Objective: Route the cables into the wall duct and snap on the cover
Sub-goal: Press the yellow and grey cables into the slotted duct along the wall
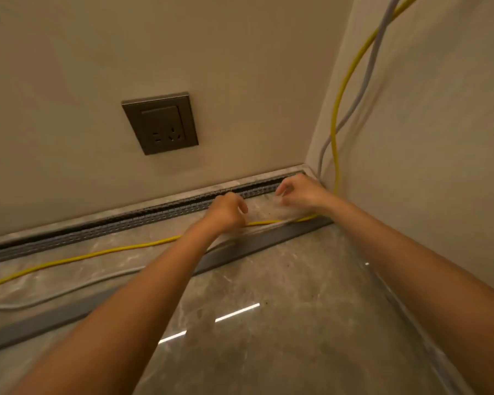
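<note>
A grey slotted duct (126,220) runs open along the foot of the wall into the right corner. Its dark grey cover (240,252) lies flat on the floor, parallel to it. The yellow cable (97,253) hangs down the corner and trails left across the floor between duct and cover. The grey cable (365,81) drops down the same corner, and more of it lies at the left (40,302). My left hand (226,213) and right hand (300,192) sit at the duct's front edge with fingers curled, pinching a pale blurred stretch of the grey cable between them.
A dark wall socket (160,124) sits above the duct, left of my hands. The side wall (425,166) closes in on the right, forming a tight corner. The glossy marble floor (268,337) stretches toward me, with light reflections on it.
</note>
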`<state>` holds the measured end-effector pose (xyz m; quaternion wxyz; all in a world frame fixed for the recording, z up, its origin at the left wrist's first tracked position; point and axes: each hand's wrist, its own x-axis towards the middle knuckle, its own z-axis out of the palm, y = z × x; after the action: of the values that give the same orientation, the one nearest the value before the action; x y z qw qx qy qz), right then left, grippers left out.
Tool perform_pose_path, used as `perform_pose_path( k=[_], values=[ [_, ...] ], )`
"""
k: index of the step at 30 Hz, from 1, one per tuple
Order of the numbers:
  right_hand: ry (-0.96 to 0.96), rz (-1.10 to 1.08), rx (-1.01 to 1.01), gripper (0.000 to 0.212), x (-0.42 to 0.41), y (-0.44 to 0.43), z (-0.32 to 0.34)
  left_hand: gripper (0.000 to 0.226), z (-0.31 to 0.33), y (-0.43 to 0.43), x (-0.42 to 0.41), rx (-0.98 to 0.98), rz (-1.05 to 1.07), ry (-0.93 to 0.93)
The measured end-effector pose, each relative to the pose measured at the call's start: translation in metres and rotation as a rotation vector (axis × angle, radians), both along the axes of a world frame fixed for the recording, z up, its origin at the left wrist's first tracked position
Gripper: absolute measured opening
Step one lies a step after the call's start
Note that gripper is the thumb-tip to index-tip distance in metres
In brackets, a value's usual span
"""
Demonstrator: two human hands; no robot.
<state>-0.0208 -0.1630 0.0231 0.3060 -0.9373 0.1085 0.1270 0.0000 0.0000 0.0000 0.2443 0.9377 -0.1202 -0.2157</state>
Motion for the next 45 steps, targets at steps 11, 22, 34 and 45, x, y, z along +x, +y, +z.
perform_pose_path(
  k=[11,22,34,45],
  values=[
    [0.222,0.282,-0.271,0.042,0.014,-0.016,-0.015,0.019,-0.027,-0.011,0.008,0.082,-0.088,-0.259],
    [0.395,0.157,-0.286,0.033,0.056,-0.006,-0.004,0.017,-0.017,-0.009,0.034,0.124,-0.068,-0.427],
    [0.098,0.097,-0.398,0.027,0.03,-0.006,-0.012,0.025,-0.03,0.017,0.009,0.249,-0.217,-0.5],
    [0.014,0.116,-0.532,0.029,0.006,0.004,-0.01,0.022,-0.007,0.063,-0.004,0.389,-0.177,-0.363]
  ],
)
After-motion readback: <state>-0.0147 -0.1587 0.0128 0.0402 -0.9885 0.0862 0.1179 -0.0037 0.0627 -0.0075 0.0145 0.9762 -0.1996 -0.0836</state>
